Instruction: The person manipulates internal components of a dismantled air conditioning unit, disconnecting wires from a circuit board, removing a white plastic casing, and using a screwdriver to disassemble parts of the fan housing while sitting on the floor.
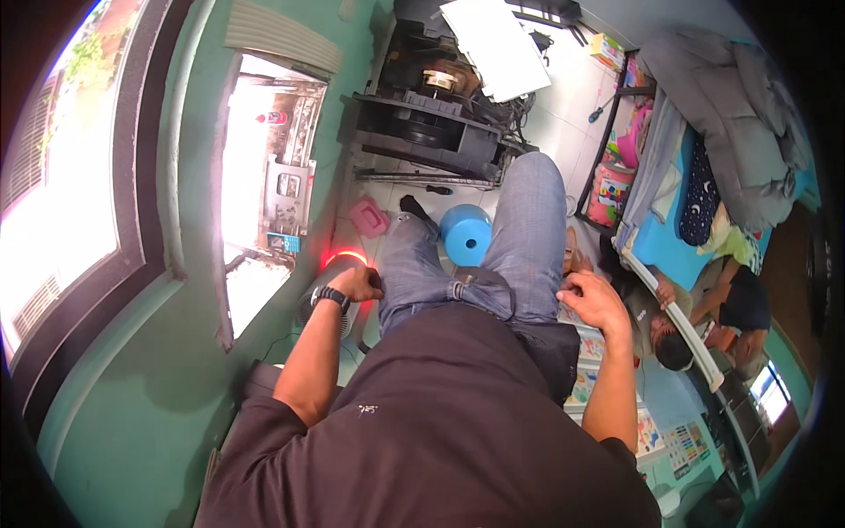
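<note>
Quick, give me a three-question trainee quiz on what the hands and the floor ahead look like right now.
1. True or false: the left hand rests at the jeans by the hip.
2. What is on the left wrist? A) watch B) glove C) tape
3. What colour is the round stool between the legs?

Key: 1 true. 2 A, a dark watch. 3 Blue. The right hand hangs loosely curled beside the right thigh, holding nothing visible.
</note>
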Motion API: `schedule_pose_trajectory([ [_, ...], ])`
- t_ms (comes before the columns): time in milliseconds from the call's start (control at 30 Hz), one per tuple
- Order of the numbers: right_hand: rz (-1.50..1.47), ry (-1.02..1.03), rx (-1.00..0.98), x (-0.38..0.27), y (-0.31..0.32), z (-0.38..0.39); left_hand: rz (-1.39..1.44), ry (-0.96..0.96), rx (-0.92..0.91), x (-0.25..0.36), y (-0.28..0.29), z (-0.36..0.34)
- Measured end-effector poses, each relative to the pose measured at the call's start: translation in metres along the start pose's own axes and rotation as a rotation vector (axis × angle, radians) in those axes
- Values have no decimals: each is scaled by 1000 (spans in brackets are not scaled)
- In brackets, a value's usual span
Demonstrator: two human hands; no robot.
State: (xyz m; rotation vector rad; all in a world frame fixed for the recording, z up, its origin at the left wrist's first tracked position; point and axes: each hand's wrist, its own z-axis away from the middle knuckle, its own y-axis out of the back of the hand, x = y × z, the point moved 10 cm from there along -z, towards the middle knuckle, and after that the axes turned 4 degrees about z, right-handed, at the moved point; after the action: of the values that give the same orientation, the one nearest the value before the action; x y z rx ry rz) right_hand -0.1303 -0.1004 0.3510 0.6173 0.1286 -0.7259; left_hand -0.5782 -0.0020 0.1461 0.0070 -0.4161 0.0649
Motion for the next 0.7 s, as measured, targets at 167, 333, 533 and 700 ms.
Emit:
schedule_pose_trajectory([
  [167, -85, 73, -33, -43, -41, 25, -282, -65, 87, 14, 32, -7],
  [333, -53, 125, -57, -68, -77, 25, -395, -5, 41, 11, 38, -20],
  [533, 123, 67, -10, -62, -81, -5, -264, -22, -70, -4, 34, -25],
  [700, 226, 250, -11, -71, -93, -21, -187, 12, -246, 32, 30, 0],
])
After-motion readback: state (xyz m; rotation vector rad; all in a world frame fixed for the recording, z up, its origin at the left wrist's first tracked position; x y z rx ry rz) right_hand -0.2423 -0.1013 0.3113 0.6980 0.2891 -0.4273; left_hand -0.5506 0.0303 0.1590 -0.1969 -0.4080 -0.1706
